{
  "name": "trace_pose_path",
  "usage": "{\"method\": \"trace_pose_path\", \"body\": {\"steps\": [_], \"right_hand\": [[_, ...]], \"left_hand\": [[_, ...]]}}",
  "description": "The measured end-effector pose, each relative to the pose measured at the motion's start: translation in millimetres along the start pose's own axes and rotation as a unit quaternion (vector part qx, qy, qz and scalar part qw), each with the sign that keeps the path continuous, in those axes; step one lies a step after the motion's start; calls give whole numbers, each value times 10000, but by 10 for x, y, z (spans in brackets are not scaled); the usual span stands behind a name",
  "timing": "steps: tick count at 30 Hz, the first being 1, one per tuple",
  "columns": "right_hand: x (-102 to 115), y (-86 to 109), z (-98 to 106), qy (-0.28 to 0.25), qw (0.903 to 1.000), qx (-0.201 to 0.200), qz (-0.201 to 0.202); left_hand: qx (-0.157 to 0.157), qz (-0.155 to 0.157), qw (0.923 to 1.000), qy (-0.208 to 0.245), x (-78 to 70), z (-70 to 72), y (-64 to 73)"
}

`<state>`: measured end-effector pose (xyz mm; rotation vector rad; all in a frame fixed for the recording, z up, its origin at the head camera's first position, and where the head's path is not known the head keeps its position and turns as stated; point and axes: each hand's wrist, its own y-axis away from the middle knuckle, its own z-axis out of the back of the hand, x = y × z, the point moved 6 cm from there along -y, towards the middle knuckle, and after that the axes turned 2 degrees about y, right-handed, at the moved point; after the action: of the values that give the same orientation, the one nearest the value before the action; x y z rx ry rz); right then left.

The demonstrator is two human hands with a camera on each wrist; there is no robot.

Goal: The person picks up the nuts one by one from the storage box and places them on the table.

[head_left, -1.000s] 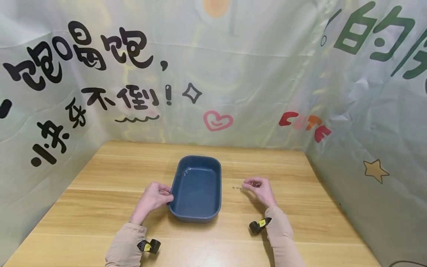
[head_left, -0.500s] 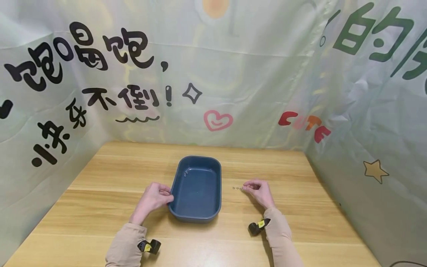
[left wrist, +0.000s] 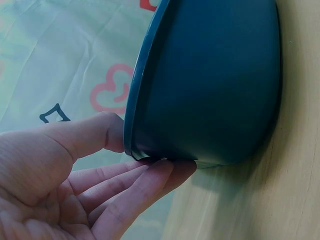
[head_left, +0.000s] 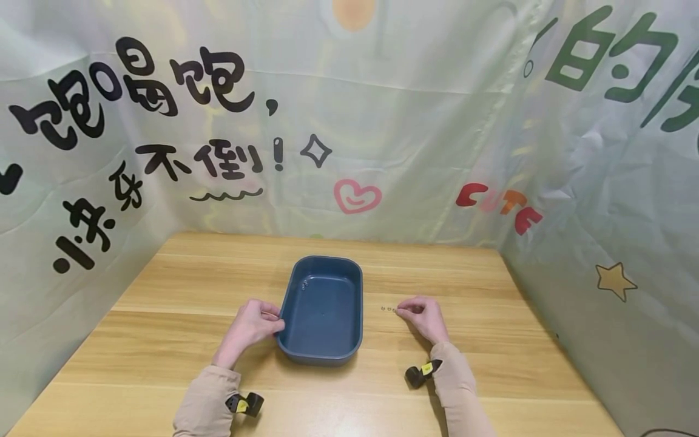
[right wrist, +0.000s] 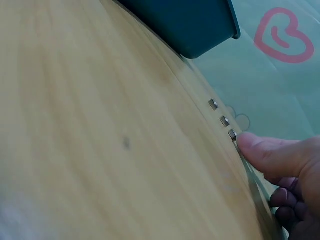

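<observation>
A dark blue rectangular basin (head_left: 322,315) stands on the wooden table. My left hand (head_left: 255,323) grips its near left side, with the thumb over the rim and the fingers against the outer wall, as the left wrist view shows. Inside, near the far left corner, lie a few tiny shiny pieces (head_left: 304,283). To the right of the basin, small metal nuts (right wrist: 224,121) sit in a short row. My right hand (head_left: 425,317) is at the row's right end, thumb tip beside the last visible nut. Anything between its fingertips is hidden.
The wooden table (head_left: 164,340) extends on both sides of the basin. Printed cloth walls (head_left: 415,139) enclose it at the back, left and right. A dark cable (head_left: 663,432) shows at the lower right corner.
My right hand has lowered slightly toward the tabletop, its fingertips coming down beside the row of nuts. The left hand and the basin stay in place.
</observation>
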<state>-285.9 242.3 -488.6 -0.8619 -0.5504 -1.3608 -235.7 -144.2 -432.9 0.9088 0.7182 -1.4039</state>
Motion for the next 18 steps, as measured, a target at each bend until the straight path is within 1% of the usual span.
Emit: {"method": "trace_pose_path", "body": {"steps": [3, 11, 15, 18], "right_hand": [[4, 0, -15, 128, 9999, -29, 20], [-8, 5, -40, 147, 9999, -42, 19], [14, 16, -35, 174, 9996, -96, 202], [33, 27, -28, 144, 9987, -186, 455]], "left_hand": [[-3, 54, 10000, 58, 8, -2, 0], [-14, 68, 10000, 12, 8, 2, 7], [0, 34, 10000, -2, 1, 2, 8], [-8, 32, 10000, 7, 4, 2, 6]]}}
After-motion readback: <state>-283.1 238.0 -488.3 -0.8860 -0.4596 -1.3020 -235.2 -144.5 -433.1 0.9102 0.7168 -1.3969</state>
